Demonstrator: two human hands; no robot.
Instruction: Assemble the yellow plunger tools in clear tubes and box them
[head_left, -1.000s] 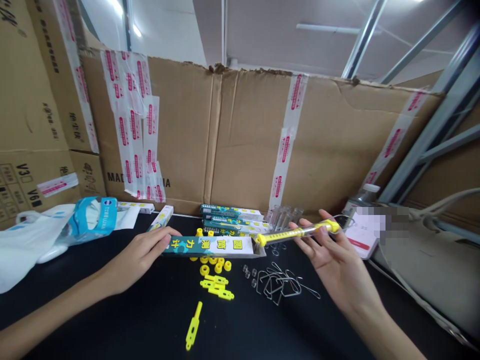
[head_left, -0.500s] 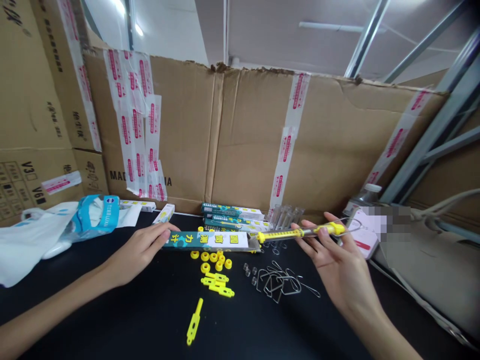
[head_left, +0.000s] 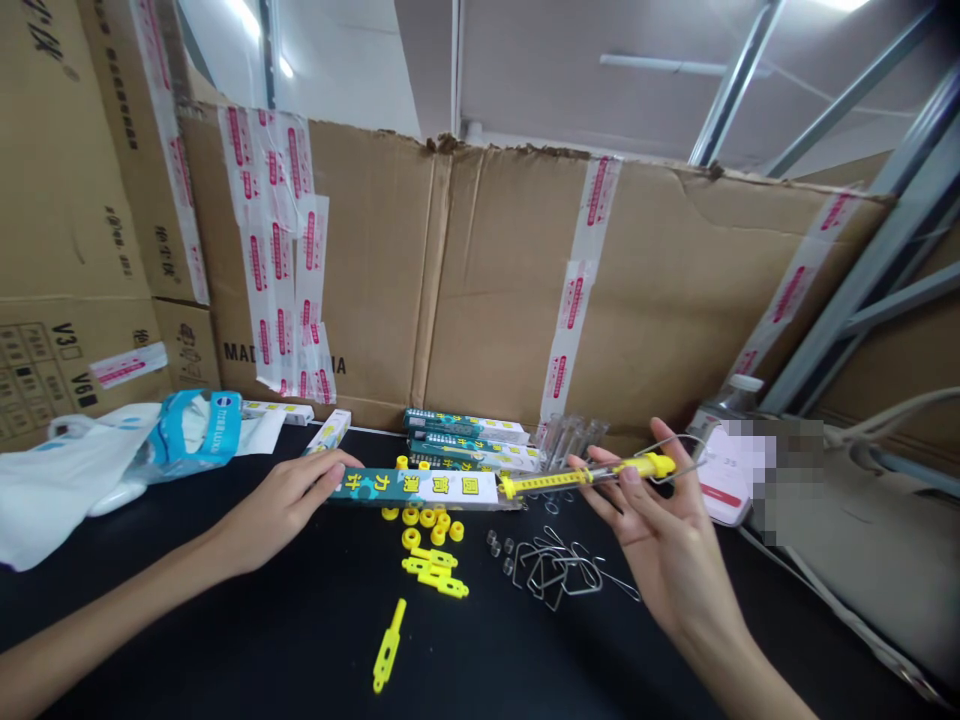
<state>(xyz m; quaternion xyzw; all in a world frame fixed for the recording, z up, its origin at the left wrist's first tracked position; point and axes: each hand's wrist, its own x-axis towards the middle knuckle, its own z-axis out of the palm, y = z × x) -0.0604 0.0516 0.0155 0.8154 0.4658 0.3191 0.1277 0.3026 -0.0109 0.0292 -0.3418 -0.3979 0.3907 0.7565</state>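
Observation:
My left hand (head_left: 277, 510) is closed round the left end of a slim green and white cardboard box (head_left: 420, 486) with yellow lettering. The box lies level above the black table. In my right hand (head_left: 664, 535), between thumb and fingers, is a tubular spring scale (head_left: 551, 481) with a clear barrel, yellow scale and yellow end cap. A bent wire hook sticks out at its right end. The scale's left end is at the box's open right end; how far inside it reaches I cannot tell. Below the box lie yellow ring caps (head_left: 439, 532) and flat yellow parts (head_left: 435, 575).
Bent metal hooks (head_left: 559, 572) and small springs (head_left: 508, 565) lie right of centre. Behind are more boxes (head_left: 465, 425) and clear tubes (head_left: 566, 440). A tissue pack (head_left: 195, 435) is at left, a bottle (head_left: 739, 395) and bag (head_left: 862, 540) at right. Cardboard (head_left: 502, 280) walls the back.
My right hand has brought the spring scale a little to the left, so its end now meets the box opening. The left hand still holds the box in nearly the same place.

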